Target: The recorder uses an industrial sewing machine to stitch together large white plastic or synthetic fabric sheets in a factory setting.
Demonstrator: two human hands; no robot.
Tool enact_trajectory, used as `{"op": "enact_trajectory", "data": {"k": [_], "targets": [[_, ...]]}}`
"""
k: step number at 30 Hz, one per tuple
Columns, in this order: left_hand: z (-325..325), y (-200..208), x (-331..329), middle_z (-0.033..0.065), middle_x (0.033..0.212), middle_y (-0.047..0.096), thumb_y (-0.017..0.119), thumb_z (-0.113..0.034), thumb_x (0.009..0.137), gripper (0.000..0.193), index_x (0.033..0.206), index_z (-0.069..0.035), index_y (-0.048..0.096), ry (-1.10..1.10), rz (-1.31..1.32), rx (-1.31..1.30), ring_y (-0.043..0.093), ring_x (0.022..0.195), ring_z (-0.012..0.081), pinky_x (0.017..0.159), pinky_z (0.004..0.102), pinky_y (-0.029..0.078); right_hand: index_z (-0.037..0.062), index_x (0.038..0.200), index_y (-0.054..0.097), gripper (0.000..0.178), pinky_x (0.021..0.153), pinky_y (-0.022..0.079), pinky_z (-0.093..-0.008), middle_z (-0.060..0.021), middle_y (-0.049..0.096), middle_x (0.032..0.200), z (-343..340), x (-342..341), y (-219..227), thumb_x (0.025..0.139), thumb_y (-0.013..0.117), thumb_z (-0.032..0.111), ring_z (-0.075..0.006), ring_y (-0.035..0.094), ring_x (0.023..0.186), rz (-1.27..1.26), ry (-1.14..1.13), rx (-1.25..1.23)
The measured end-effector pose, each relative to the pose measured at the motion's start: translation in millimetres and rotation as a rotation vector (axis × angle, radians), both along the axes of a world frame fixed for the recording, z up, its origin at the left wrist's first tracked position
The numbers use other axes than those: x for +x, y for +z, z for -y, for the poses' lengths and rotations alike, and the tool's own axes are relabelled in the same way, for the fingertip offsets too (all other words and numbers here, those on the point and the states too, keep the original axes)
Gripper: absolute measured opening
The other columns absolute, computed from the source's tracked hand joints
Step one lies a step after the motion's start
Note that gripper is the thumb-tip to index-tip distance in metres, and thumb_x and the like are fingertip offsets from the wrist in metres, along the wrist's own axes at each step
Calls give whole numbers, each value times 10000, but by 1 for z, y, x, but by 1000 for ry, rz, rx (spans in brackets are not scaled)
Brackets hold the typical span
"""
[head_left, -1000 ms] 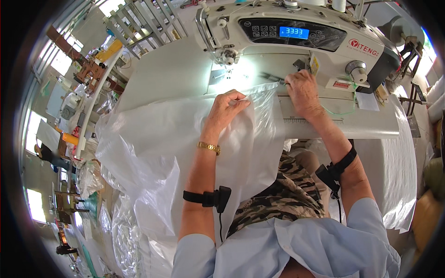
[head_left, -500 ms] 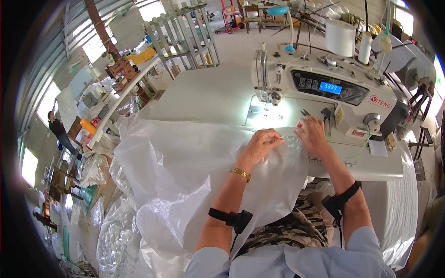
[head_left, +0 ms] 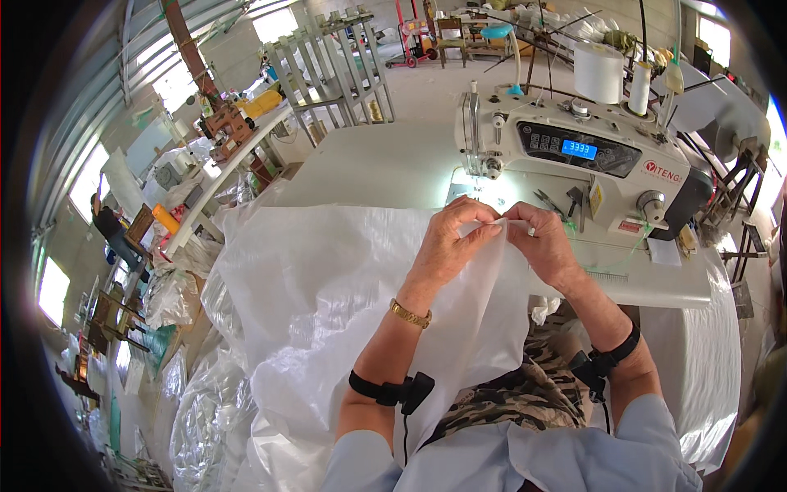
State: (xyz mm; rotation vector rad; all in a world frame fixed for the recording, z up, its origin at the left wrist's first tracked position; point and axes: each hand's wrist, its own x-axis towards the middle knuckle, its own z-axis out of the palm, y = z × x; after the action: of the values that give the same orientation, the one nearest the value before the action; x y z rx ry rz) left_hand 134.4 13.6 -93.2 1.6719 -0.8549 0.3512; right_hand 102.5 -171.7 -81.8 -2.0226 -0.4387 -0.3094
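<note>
A large translucent white plastic sheet [head_left: 328, 271] spreads over the table edge and hangs down across my lap. My left hand [head_left: 455, 242] pinches its upper edge between thumb and fingers. Close against it, my right hand [head_left: 545, 246] is closed on the same edge, the fingertips of both hands almost meeting. The pinched part is lifted and falls in a fold below the hands. Just beyond them stands the white sewing machine [head_left: 574, 143], its lamp lighting the needle area, which my left hand partly covers.
Scissors [head_left: 548, 202] and a small dark-headed tool [head_left: 575, 199] lie on the machine bed right of the needle. White thread cones [head_left: 598, 74] stand behind the machine. A grey metal rack [head_left: 328, 78] is beyond the table. At far left, a person [head_left: 111, 225] stands near cluttered benches.
Both hands have come together and raised the sheet's edge, drawing it into a fold. The left hand has moved up and now covers part of the needle area.
</note>
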Motion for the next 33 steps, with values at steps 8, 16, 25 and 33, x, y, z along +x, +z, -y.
{"op": "enact_trajectory", "data": {"k": [8,16,25,33], "targets": [[-12,4,-20,23,840,656,726,-41,835,111,825,-9,621,125,21,81,586,831,96,741,251,488,-13,941,646,110,559,359,-228,34,533,688,2,-13,-19,907,634,91,-32,426,644,-53,81,315],[-10,11,-39,0,864,643,711,-63,864,112,816,-14,623,179,-30,37,579,839,81,743,243,493,-58,939,639,138,638,462,-262,-40,623,736,-23,-40,4,914,626,77,-75,525,690,72,8,244],[-10,15,-49,-9,821,615,715,-35,846,111,803,-9,616,156,-3,116,561,815,73,727,229,482,-56,943,647,162,632,453,-258,-49,597,716,-18,-47,6,954,584,93,-73,500,691,30,39,244],[-11,14,-47,-3,810,615,703,-18,846,113,791,-1,605,123,28,86,563,786,76,721,247,485,-53,928,654,183,559,407,-290,-80,596,686,-22,-50,3,936,601,122,-105,456,604,219,6,157]]}}
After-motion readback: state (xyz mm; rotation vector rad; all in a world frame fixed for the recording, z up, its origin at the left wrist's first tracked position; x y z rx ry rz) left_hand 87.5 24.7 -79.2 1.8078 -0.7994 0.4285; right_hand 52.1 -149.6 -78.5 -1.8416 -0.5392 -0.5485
